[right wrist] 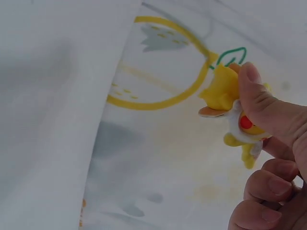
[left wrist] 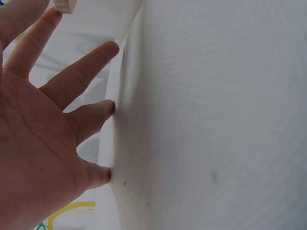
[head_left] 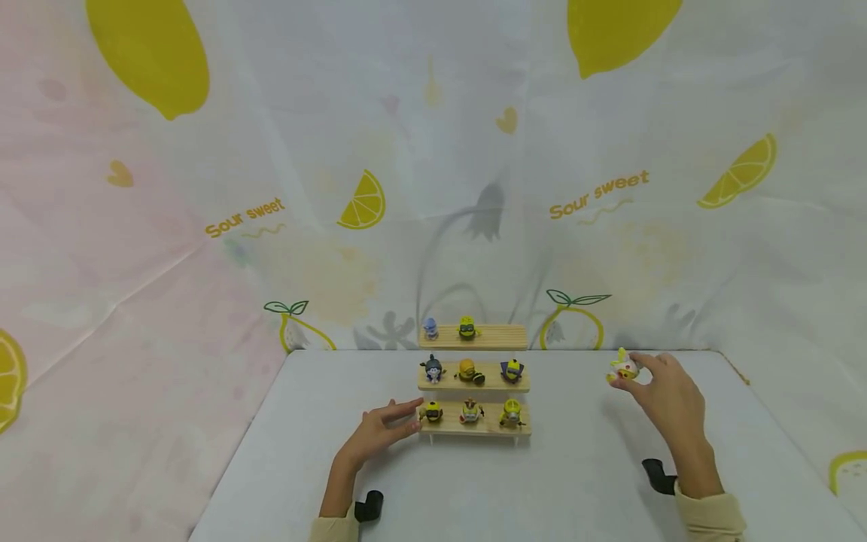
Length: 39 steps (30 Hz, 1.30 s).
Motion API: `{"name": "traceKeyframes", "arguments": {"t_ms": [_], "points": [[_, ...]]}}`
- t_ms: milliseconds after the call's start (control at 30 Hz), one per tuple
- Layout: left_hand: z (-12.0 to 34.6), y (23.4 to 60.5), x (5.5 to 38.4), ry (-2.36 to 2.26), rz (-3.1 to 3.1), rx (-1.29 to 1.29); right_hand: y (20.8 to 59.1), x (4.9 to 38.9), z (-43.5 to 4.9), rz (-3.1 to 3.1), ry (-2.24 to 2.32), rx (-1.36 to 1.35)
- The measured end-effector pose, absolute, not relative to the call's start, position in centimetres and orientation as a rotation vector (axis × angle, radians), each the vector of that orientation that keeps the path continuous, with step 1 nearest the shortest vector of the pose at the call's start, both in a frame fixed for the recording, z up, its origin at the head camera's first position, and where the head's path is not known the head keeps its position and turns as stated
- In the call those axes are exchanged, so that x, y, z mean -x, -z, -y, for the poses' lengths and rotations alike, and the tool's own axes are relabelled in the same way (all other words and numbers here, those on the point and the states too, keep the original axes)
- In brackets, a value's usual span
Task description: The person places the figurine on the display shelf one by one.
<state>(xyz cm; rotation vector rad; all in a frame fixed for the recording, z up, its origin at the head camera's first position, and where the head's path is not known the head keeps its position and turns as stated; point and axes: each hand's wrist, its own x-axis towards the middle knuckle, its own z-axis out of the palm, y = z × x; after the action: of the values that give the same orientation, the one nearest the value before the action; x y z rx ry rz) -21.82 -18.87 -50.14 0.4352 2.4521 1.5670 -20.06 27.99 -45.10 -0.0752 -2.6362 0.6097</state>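
At the left end of a three-tier wooden display stand [head_left: 474, 429] my left hand [head_left: 379, 430] has its fingers spread. In the left wrist view a fingertip touches the shelf's corner [left wrist: 65, 5], and the lower fingers rest on the white tabletop. Out to the right, my right hand [head_left: 670, 395] holds a small yellow and white figurine [head_left: 622, 367] in the air, pinched between thumb and index finger. The right wrist view shows the figurine [right wrist: 230, 108] with a red cheek; the thumb hides part of it.
Goggled yellow figurines, such as one [head_left: 467, 328] on the top tier, stand on all tiers. A small blue figurine [head_left: 430, 328] is at the top left; a dark-haired one [head_left: 433, 369] stands below it. Behind the white table [head_left: 569, 482] hangs a lemon-print cloth [head_left: 433, 256].
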Motion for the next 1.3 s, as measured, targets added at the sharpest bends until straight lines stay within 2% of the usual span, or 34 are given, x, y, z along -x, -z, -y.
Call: {"name": "traceKeyframes", "arguments": {"t_ms": [667,900,1300], "points": [[18.9,50.0,21.7,-1.572,-2.456,-0.433,40.9,21.4,-22.3,2.424,-0.654,-0.024],[19.9,53.5,23.5,-1.495,-2.488,-0.436,40.1,22.6,-20.3,2.350,-0.691,-0.084],[19.8,53.5,23.5,-1.495,-2.493,-0.440,39.6,25.1,-17.4,2.441,-0.711,-0.182]]}}
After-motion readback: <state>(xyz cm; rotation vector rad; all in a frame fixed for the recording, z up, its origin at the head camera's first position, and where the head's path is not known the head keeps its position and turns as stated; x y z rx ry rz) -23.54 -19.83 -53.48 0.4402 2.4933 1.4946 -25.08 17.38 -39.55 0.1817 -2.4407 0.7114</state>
